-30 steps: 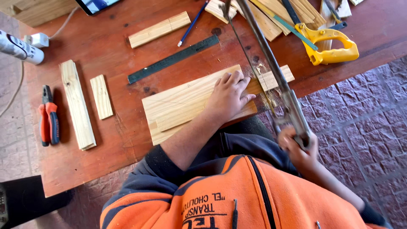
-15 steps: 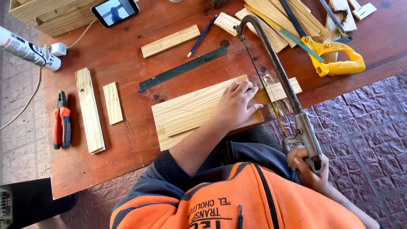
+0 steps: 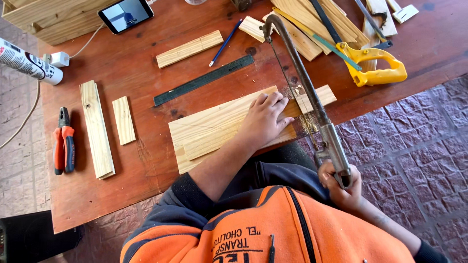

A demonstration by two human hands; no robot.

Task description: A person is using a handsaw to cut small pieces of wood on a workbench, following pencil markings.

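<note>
My left hand [image 3: 265, 119] lies flat on a pale wooden plank [image 3: 209, 129], pressing it down at the table's near edge. My right hand [image 3: 341, 187] grips the handle of a metal hacksaw [image 3: 302, 78] out past the table edge. The saw's blade crosses the plank's right end just right of my fingers, with sawdust around the cut. A short end of the plank [image 3: 319, 96] lies on the far side of the blade.
On the red-brown table [image 3: 122, 195] lie a dark steel ruler [image 3: 204, 80], a blue pencil [image 3: 225, 43], wood strips [image 3: 96, 129], red-handled pliers [image 3: 63, 141], a yellow-handled saw [image 3: 375, 65], a phone [image 3: 126, 14] and a sealant tube [image 3: 27, 61]. Paved floor lies to the right.
The hacksaw has slid back toward me, its front end now lower on the table. My left hand has stayed on the plank.
</note>
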